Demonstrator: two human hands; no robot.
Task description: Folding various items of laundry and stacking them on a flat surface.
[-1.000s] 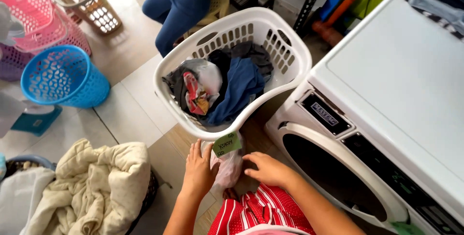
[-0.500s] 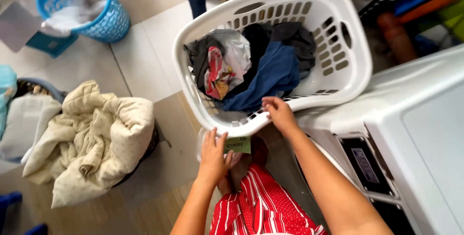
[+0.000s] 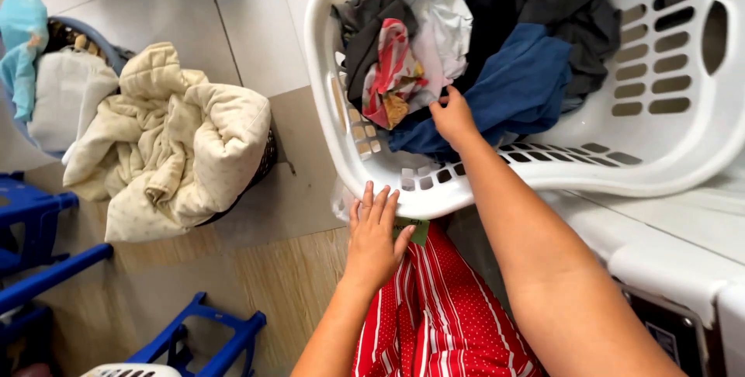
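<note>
1. Two hands work at a white laundry basket [image 3: 683,160] that rests on the white top of a washing machine [image 3: 667,253]. The right hand [image 3: 452,119] has gone from the basket's near rim half a second ago into the basket, its fingers [image 3: 444,102] closing on the clothes where a blue garment [image 3: 516,90] meets a red patterned one [image 3: 392,74].
2. The left hand [image 3: 374,233] has risen from below the basket to its near rim, fingers [image 3: 377,202] pressed together and laid flat against the plastic, beside a small green tag [image 3: 414,230]. Judged from this, the basket is now steadied while its contents are handled.
3. Compared with the earlier frame, the basket fills more of the view and the blue tub on the floor is nearly out of frame.
4. Below lies red striped fabric [image 3: 442,315]; at left, a cream quilt [image 3: 174,136] heaped over a dark basket [image 3: 264,164], and blue plastic frames [image 3: 46,245] on the floor [image 3: 256,36].
</note>
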